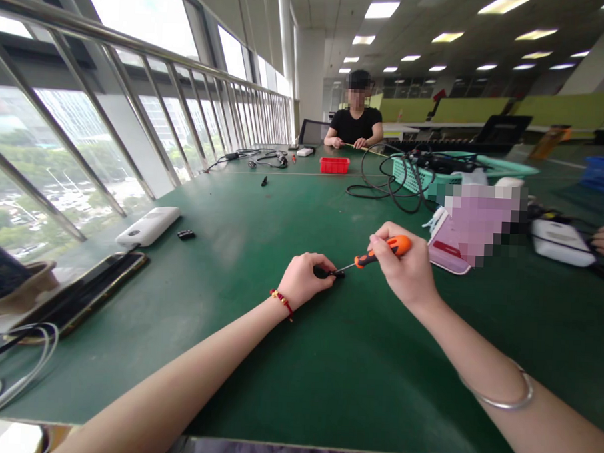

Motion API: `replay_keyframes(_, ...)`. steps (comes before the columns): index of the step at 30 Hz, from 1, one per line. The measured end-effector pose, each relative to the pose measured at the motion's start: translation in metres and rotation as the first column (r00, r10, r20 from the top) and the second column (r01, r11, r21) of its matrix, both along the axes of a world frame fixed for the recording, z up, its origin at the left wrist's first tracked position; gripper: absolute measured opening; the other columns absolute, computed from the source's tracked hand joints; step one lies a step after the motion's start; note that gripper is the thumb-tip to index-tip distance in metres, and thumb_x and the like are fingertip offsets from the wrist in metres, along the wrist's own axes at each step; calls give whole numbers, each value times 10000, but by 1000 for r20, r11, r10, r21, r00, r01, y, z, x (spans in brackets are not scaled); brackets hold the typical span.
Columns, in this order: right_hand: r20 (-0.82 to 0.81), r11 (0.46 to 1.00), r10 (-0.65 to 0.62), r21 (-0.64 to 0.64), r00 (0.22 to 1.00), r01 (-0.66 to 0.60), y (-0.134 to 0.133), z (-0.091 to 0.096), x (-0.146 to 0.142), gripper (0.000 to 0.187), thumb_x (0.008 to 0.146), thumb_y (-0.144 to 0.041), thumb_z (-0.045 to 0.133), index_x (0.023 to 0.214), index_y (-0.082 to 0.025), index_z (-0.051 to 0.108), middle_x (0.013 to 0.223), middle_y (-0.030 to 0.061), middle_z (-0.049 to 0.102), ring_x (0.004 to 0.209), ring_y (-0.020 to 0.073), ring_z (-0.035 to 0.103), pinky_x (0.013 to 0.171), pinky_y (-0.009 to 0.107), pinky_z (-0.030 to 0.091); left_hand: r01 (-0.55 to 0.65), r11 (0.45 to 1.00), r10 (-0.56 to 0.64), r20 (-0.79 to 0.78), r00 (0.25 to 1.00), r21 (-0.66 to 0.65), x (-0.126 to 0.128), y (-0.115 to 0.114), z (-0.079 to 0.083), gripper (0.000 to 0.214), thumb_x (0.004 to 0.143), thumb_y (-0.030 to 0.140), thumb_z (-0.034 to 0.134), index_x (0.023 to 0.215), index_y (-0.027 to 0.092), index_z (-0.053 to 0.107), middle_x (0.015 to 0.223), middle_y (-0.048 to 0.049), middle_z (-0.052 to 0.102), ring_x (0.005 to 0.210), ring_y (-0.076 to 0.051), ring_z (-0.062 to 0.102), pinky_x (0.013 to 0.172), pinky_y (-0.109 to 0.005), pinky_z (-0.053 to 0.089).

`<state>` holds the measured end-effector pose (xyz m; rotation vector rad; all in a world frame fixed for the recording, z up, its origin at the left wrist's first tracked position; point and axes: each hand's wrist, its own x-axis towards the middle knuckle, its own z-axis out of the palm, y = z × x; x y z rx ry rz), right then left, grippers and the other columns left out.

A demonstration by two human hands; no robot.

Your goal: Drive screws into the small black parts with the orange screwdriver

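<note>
My right hand is closed around an orange and black screwdriver, its shaft slanting down to the left. The tip meets a small black part on the green table. Thumb and fingers of my left hand pinch that part from the left and steady it at the tabletop. It is too small and too covered to tell its exact kind. A red beaded bracelet circles my left wrist, and a silver bangle is on my right forearm.
At left lie a white power bank, a small black piece and a dark phone. A red bin stands farther back, before a seated person. A teal basket with cables and a pink case are at right.
</note>
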<state>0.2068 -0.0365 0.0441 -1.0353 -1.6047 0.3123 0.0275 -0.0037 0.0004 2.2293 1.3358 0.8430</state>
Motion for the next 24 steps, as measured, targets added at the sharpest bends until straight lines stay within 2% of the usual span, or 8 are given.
replay_keyframes(10,-38,999,-34,37,999,35,-2,1,-1,255,808,-315,511,586,-200,459,531,-24,480,528,110,462,522,227,352,3,1000,-3,8,1000,8,1,-1,0,130,667,168,638,776,180,708,795,-1,718,757,-147,644,756,-255,494)
replay_keyframes(15,-1,1000,-9,-6,1000,9,-1,0,-1,249,807,-307,514,590,-195,469,545,-21,490,542,110,466,534,230,349,8,1000,-8,10,1000,-5,1,-2,2,140,667,162,637,781,182,714,799,0,721,764,-149,648,757,-253,495)
replay_keyframes(24,2,999,-11,30,1000,11,-5,1,-4,268,814,-309,518,579,-199,453,522,-27,483,512,103,464,525,228,351,12,1000,-12,13,1000,3,1,0,0,142,665,172,638,786,183,711,798,-3,719,761,-150,646,752,-258,496)
